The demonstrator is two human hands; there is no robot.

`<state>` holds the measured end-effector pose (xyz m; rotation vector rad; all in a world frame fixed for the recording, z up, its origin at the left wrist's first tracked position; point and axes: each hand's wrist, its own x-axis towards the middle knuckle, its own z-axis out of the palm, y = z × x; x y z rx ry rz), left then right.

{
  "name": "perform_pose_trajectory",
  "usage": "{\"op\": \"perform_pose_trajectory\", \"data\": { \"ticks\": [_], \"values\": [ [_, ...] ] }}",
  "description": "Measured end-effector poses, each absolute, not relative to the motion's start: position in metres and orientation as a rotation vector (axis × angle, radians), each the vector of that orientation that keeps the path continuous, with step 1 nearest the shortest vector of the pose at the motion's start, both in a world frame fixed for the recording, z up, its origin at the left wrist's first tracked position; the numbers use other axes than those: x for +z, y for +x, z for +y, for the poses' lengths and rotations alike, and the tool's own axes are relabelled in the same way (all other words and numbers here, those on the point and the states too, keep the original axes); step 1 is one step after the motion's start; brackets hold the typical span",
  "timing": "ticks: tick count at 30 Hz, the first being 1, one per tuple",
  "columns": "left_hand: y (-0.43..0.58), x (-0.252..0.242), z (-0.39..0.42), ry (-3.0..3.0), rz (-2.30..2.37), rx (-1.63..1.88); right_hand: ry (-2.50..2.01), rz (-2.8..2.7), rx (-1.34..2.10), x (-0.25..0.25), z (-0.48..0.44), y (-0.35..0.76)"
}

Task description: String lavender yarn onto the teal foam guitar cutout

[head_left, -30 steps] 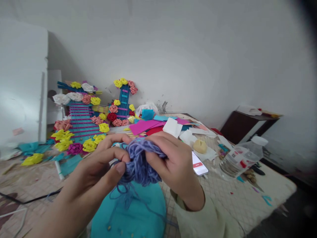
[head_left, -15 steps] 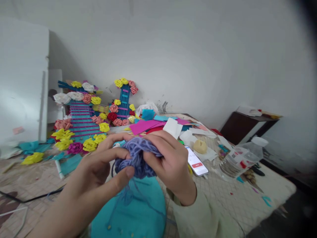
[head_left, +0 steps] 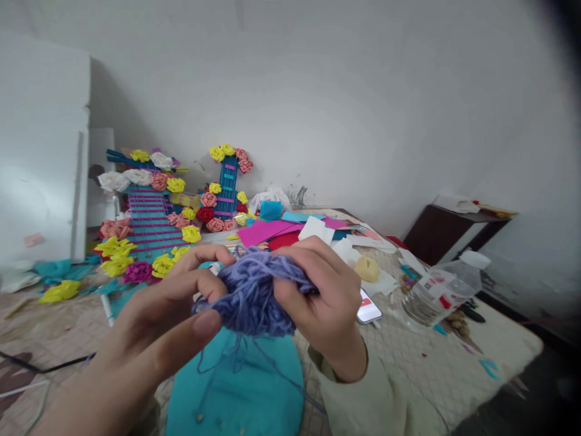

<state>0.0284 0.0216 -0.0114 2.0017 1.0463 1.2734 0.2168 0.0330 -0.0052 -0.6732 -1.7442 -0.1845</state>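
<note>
A bundle of purple-blue yarn point(head_left: 256, 293) is held up between my two hands. My left hand point(head_left: 172, 315) grips its left end, thumb in front and fingers behind. My right hand point(head_left: 320, 290) has its fingers closed over the right end, the thumb pressed into the strands. Loose yarn ends trail below the bundle across a round turquoise piece point(head_left: 245, 381), which lies on the table directly under my hands. Part of the bundle is hidden behind my fingers.
Papers in pink and red point(head_left: 267, 232) lie behind my hands. Decorations with paper flowers point(head_left: 154, 212) stand at the back left. To the right are a phone point(head_left: 368, 307), a yellowish lump point(head_left: 367, 269) and a clear plastic bottle point(head_left: 442, 293). A black cable point(head_left: 59, 364) runs along the left.
The yarn bundle is spread wider, its strands looser. My right hand has shifted right, covering more of the phone, and my left hand has moved slightly left.
</note>
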Motion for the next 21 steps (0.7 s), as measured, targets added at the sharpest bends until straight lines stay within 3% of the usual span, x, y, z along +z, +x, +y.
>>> {"op": "perform_pose_trajectory", "data": {
  "ticks": [5, 11, 21],
  "values": [
    [0.046, -0.015, 0.018, 2.192, 1.268, 1.519, -0.567, -1.743, -0.384, -0.009, 0.035, 0.217],
    [0.055, -0.017, 0.019, 2.400, 1.321, 1.765, -0.524, -1.687, -0.386, -0.015, 0.037, 0.210],
    [0.041, -0.026, 0.010, 2.477, 1.224, 1.717, -0.677, -1.443, -0.351, -0.013, 0.037, 0.216]
  ]
}}
